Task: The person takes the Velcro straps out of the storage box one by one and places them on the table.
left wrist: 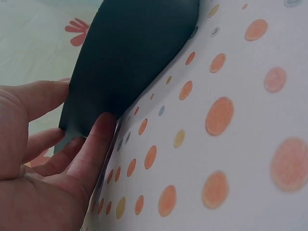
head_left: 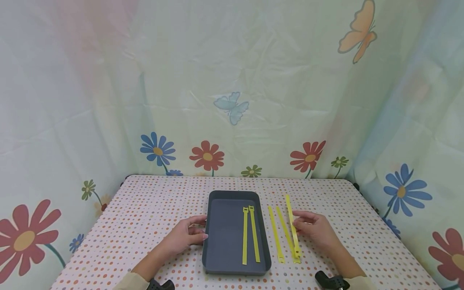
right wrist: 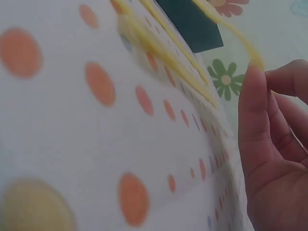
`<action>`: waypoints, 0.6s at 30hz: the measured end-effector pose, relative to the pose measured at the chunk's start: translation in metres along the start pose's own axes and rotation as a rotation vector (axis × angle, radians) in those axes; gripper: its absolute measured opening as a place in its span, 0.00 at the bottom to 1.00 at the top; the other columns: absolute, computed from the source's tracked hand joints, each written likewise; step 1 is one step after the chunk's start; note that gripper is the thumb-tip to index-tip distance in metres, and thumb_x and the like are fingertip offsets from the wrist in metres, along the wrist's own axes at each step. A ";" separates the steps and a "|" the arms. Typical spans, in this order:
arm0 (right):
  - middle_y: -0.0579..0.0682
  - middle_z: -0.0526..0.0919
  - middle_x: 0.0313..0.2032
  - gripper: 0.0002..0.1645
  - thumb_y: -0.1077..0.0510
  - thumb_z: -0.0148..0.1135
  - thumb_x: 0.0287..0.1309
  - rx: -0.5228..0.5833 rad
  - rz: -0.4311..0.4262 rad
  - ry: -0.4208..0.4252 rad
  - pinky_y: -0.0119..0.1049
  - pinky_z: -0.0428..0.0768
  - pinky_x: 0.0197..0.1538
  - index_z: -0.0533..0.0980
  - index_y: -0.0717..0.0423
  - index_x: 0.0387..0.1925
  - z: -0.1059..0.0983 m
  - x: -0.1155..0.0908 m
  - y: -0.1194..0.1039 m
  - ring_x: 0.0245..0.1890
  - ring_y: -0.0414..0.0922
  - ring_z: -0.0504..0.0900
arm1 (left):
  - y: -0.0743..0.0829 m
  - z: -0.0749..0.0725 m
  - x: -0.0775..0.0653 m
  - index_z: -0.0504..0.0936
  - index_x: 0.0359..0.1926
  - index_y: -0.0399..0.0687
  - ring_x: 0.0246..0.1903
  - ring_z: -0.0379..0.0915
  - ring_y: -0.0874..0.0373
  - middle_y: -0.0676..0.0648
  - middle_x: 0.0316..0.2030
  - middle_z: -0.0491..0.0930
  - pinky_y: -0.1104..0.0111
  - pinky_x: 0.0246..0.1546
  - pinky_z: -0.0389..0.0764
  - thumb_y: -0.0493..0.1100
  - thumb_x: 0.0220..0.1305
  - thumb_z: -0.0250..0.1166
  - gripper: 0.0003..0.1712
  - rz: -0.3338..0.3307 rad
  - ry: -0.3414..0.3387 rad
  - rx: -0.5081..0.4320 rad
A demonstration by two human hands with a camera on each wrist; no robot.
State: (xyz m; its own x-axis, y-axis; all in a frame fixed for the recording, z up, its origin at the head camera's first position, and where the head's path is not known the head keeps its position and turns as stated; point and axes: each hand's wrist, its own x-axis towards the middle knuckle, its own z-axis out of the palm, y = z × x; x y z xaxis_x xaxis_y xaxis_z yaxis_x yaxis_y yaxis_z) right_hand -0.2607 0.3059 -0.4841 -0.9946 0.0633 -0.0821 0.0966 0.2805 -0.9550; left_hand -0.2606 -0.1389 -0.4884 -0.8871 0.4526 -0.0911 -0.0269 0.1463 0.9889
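Note:
In the head view my right hand (head_left: 316, 230) pinches a yellow cable strap (head_left: 290, 209) by its side between thumb and fingertips. The right wrist view shows the pinched strap (right wrist: 238, 34) curving up from the table. Two more yellow straps (head_left: 273, 227) lie beside it on the cloth; the held strap's slotted end overlaps one. My left hand (head_left: 186, 235) touches the left wall of a dark grey tray (head_left: 221, 237). Seen from the left wrist, its fingertips (left wrist: 105, 122) rest against the outer wall. Inside the tray, two yellow straps (head_left: 255, 237) lie lengthwise along the right side.
A dotted cloth (head_left: 163, 193) covers the table. Behind it and at both sides hangs a curtain (head_left: 174, 100) printed with flowers and butterflies. Dark wrist devices (head_left: 331, 280) are worn on both forearms.

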 end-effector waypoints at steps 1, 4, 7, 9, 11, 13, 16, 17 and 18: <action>0.51 0.86 0.38 0.31 0.63 0.69 0.62 -0.011 0.000 -0.001 0.37 0.89 0.38 0.74 0.67 0.65 -0.001 0.000 0.001 0.34 0.42 0.86 | 0.000 0.000 0.000 0.63 0.75 0.35 0.47 0.84 0.54 0.34 0.64 0.73 0.65 0.44 0.88 0.39 0.65 0.72 0.42 0.001 0.001 0.000; 0.51 0.86 0.37 0.30 0.62 0.69 0.62 -0.039 0.018 -0.007 0.37 0.89 0.37 0.75 0.67 0.64 -0.003 0.001 0.003 0.33 0.42 0.86 | 0.001 0.001 -0.001 0.63 0.75 0.35 0.47 0.83 0.55 0.34 0.65 0.72 0.65 0.45 0.88 0.39 0.65 0.71 0.42 0.001 0.001 -0.001; 0.50 0.86 0.37 0.30 0.62 0.69 0.62 -0.053 0.043 -0.018 0.37 0.89 0.36 0.75 0.67 0.64 -0.005 0.003 0.006 0.33 0.43 0.86 | 0.002 0.001 -0.001 0.63 0.75 0.35 0.47 0.83 0.55 0.34 0.65 0.72 0.66 0.45 0.88 0.39 0.65 0.71 0.42 -0.002 -0.001 -0.001; 0.51 0.87 0.37 0.30 0.62 0.69 0.61 -0.051 0.051 -0.027 0.37 0.89 0.36 0.75 0.68 0.64 -0.006 0.003 0.007 0.33 0.44 0.86 | 0.003 0.001 -0.002 0.63 0.75 0.35 0.47 0.83 0.55 0.34 0.65 0.72 0.66 0.45 0.88 0.39 0.65 0.71 0.42 -0.003 0.000 0.001; 0.51 0.88 0.37 0.31 0.62 0.69 0.61 -0.051 0.056 -0.031 0.38 0.89 0.35 0.75 0.69 0.64 -0.006 0.003 0.008 0.33 0.44 0.87 | 0.003 0.001 -0.002 0.63 0.75 0.35 0.47 0.83 0.56 0.34 0.65 0.72 0.66 0.45 0.88 0.39 0.65 0.71 0.42 -0.004 0.001 0.004; 0.52 0.88 0.37 0.31 0.62 0.70 0.61 -0.053 0.065 -0.026 0.38 0.89 0.35 0.75 0.69 0.64 -0.006 0.003 0.008 0.33 0.45 0.87 | 0.003 0.001 -0.002 0.63 0.75 0.35 0.47 0.83 0.56 0.34 0.65 0.72 0.66 0.45 0.88 0.39 0.65 0.71 0.42 -0.004 0.003 0.008; 0.52 0.88 0.37 0.31 0.61 0.70 0.61 -0.070 0.070 -0.017 0.38 0.89 0.34 0.75 0.70 0.63 -0.007 0.004 0.010 0.33 0.45 0.87 | 0.003 0.001 -0.002 0.63 0.75 0.34 0.47 0.83 0.56 0.34 0.65 0.72 0.66 0.45 0.88 0.39 0.65 0.71 0.42 -0.003 0.004 0.011; 0.52 0.88 0.37 0.30 0.61 0.70 0.61 -0.079 0.075 -0.009 0.38 0.89 0.34 0.76 0.69 0.63 -0.007 0.005 0.011 0.33 0.45 0.87 | 0.003 0.001 -0.002 0.63 0.75 0.34 0.47 0.83 0.56 0.34 0.65 0.72 0.67 0.45 0.88 0.39 0.65 0.71 0.42 -0.002 0.004 0.011; 0.52 0.88 0.37 0.30 0.61 0.70 0.61 -0.091 0.080 -0.003 0.38 0.88 0.34 0.76 0.69 0.63 -0.007 0.006 0.011 0.33 0.45 0.87 | 0.004 0.001 -0.002 0.63 0.75 0.34 0.47 0.82 0.57 0.33 0.65 0.72 0.67 0.45 0.88 0.39 0.65 0.71 0.42 -0.002 0.004 0.010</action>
State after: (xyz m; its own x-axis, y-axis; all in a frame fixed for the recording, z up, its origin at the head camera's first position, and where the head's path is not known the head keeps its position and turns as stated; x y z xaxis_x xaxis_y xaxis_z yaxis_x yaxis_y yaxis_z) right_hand -0.2652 0.3163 -0.4930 -0.9838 0.0861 -0.1575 0.1781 0.3602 -0.9157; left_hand -0.2586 -0.1381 -0.4848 -0.8890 0.4486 -0.0923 -0.0240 0.1556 0.9875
